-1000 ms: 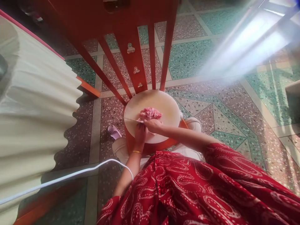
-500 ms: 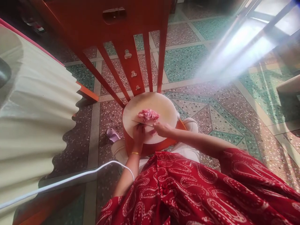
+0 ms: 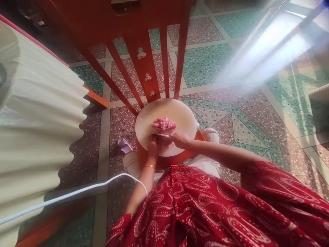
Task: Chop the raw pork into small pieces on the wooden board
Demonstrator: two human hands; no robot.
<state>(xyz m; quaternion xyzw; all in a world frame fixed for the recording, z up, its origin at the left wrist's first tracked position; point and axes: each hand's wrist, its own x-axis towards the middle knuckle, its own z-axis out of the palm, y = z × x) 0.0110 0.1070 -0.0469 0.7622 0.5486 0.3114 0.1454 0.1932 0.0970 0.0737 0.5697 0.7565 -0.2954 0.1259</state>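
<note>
A round pale cutting board rests on the seat of a red wooden chair. A heap of chopped pink raw meat sits at its middle. Just below the heap, my right hand is closed around the handle of a knife, whose blade points left. My left hand is closed, its fingers bent down at the left end of a smaller piece of meat on the near side of the blade. The left fingertips are partly hidden behind the knuckles.
The slatted chair back rises beyond the board. A white cable crosses in front of my left forearm. To the left hangs a cream scalloped cloth. A lilac shoe is on the speckled floor.
The knife and my right hand have shifted slightly, and the blade now lies over the smaller piece of meat. My left hand stays almost in place. The whole view has tilted a little.
</note>
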